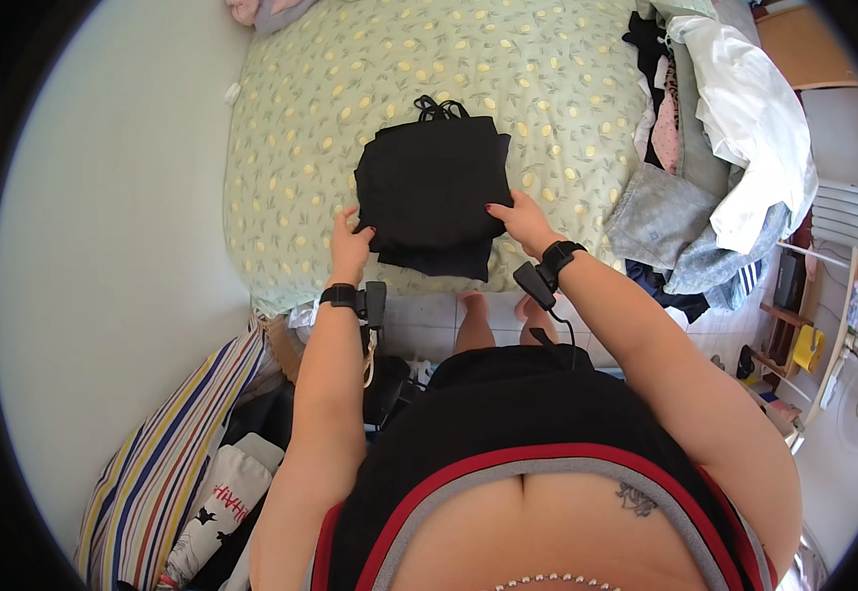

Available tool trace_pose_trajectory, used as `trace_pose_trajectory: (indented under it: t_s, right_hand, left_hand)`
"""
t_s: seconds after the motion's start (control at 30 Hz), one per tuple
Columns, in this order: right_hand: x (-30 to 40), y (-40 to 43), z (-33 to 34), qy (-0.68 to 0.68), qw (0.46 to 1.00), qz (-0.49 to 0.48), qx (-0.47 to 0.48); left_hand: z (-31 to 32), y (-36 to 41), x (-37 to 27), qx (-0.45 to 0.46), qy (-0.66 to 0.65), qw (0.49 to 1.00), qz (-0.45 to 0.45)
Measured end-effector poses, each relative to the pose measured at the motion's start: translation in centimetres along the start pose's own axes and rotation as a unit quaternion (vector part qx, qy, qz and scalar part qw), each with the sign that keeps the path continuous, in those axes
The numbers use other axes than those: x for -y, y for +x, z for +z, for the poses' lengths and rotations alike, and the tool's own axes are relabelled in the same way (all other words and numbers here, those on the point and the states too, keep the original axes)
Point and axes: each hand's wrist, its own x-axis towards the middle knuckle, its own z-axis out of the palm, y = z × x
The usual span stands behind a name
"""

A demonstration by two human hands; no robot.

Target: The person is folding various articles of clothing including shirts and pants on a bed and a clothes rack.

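A folded black garment lies on a stack of dark folded cloth on the bed, with thin black straps showing at its far edge. Beneath it, a dark navy piece sticks out on the near side. My left hand is at the stack's near left edge, thumb on top and fingers beside the side. At the right edge my right hand has its thumb on the black cloth, with its fingers hidden under or behind the edge. Both wrists wear black straps with small devices.
Under the stack is a bedspread with a lemon print. Unfolded clothes, including a white garment and a grey one, are heaped at the bed's right side. A wall borders the left; striped cloth hangs at lower left.
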Motion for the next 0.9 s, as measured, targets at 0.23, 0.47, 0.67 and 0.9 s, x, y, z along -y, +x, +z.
trace_pose_trajectory:
  t_s: [0.23, 0.47, 0.67, 0.9]
  right_hand:
    - [-2.4, -4.3, -0.9, -0.016, 0.997, 0.036, 0.07]
    - [0.5, -5.6, -8.2, -0.032, 0.999, -0.042, 0.001]
    - [4.5, -10.4, -15.4, -0.004, 0.982, -0.144, -0.122]
    - [3.9, -15.7, -29.5, 0.007, 0.888, -0.226, -0.4]
  left_hand:
    - [0.3, -1.8, -2.1, -0.082, 0.342, 0.914, 0.201]
    - [13.9, -5.9, -6.2, 0.164, 0.574, 0.747, 0.291]
    - [16.0, -2.8, -4.4, 0.224, 0.642, 0.713, 0.169]
    - [23.1, -4.5, -12.5, 0.215, 0.58, 0.755, 0.219]
